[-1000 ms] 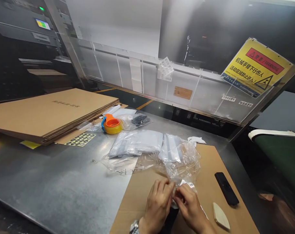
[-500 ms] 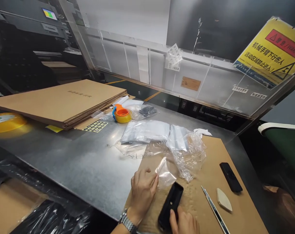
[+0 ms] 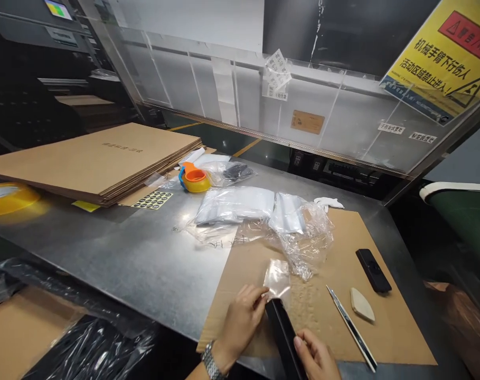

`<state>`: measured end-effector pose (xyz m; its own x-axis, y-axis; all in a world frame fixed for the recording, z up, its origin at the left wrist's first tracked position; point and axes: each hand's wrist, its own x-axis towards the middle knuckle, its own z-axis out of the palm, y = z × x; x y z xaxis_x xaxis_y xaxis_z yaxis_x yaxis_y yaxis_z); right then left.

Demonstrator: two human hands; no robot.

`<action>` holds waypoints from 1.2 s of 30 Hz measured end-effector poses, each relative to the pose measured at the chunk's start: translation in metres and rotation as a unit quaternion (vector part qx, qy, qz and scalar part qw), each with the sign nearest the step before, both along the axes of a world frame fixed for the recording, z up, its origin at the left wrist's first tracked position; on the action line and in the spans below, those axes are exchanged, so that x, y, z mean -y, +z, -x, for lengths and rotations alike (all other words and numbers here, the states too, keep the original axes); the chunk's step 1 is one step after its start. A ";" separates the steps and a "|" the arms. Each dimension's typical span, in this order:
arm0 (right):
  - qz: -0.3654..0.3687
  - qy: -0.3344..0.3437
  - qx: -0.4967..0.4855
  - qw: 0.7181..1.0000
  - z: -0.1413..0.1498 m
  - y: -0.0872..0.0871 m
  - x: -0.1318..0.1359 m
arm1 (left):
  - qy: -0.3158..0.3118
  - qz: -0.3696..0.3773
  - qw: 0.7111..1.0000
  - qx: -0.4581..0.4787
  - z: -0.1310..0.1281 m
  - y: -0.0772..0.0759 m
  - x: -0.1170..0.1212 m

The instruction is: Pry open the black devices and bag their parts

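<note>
My left hand (image 3: 240,322), with a watch at the wrist, pinches a small clear plastic bag (image 3: 277,277) by its lower edge. My right hand (image 3: 317,359) grips the near end of a long black device (image 3: 283,332), which is tilted on edge with its far end at the mouth of the bag. Both hands are over a brown cardboard sheet (image 3: 342,316) at the table's near edge.
A thin metal blade (image 3: 350,327), a pale wedge-shaped piece (image 3: 361,304) and a second black device (image 3: 373,270) lie on the cardboard to the right. Crumpled clear wrap (image 3: 303,237), packets, an orange tape dispenser (image 3: 193,178) and a cardboard stack (image 3: 93,158) sit further back.
The black device has turned from lying flat to standing on edge, its tip brought up to the small bag. My left hand has shifted right with the bag.
</note>
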<state>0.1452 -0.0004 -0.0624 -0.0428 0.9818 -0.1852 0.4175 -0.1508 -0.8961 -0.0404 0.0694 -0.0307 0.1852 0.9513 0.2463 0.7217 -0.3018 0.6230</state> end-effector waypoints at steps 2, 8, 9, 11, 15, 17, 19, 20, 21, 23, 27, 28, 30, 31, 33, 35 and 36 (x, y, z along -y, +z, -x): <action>-0.027 -0.012 0.074 0.997 -0.001 -0.003 -0.002 | -0.019 0.014 1.000 0.010 0.002 -0.001 0.006; -0.147 -0.003 0.347 0.926 0.006 -0.007 0.003 | -0.001 -0.022 0.999 -0.049 -0.007 -0.002 0.021; -0.167 0.016 0.363 0.917 0.007 -0.005 0.002 | -0.006 -0.033 0.998 -0.060 -0.009 -0.002 0.023; -0.184 0.048 0.359 0.914 0.008 -0.001 -0.001 | -0.046 -0.055 0.995 -0.071 -0.012 0.001 0.026; -0.124 0.037 0.276 0.953 0.007 0.018 -0.017 | -0.105 -0.097 0.987 -0.075 -0.010 0.013 0.033; -0.109 0.035 0.294 0.949 0.010 0.033 -0.026 | -0.107 -0.108 0.986 -0.067 -0.009 0.021 0.035; -0.109 0.056 0.355 0.927 0.016 0.052 -0.037 | -0.118 -0.102 0.986 -0.057 -0.007 0.030 0.034; -0.111 0.070 0.377 0.917 0.019 0.063 -0.042 | -0.121 -0.091 0.987 -0.053 -0.005 0.035 0.033; -0.116 0.085 0.387 0.911 0.021 0.074 -0.048 | -0.119 -0.074 0.989 -0.048 -0.003 0.040 0.030; -0.133 0.113 0.373 0.911 0.025 0.096 -0.060 | -0.096 -0.037 0.994 -0.024 0.004 0.051 0.023; -0.111 0.222 0.245 0.937 0.029 0.137 -0.082 | -0.036 0.056 0.995 0.073 0.030 0.084 0.008; -0.067 0.253 0.164 0.951 0.031 0.145 -0.086 | -0.030 0.093 0.989 0.112 0.037 0.093 0.005; 0.011 0.282 0.020 0.959 0.038 0.158 -0.093 | -0.022 0.149 0.969 0.195 0.050 0.111 0.003; 0.013 0.276 -0.006 0.961 0.042 0.163 -0.095 | -0.015 0.162 0.960 0.228 0.057 0.118 0.002; -0.037 0.264 0.017 0.964 0.053 0.169 -0.098 | 0.007 0.171 0.944 0.283 0.069 0.126 0.002; -0.041 0.281 0.000 0.959 0.066 0.172 -0.099 | 0.009 0.195 0.909 0.367 0.080 0.124 0.003; -0.019 0.295 -0.038 0.955 0.072 0.172 -0.099 | 0.010 0.208 0.878 0.431 0.086 0.119 0.005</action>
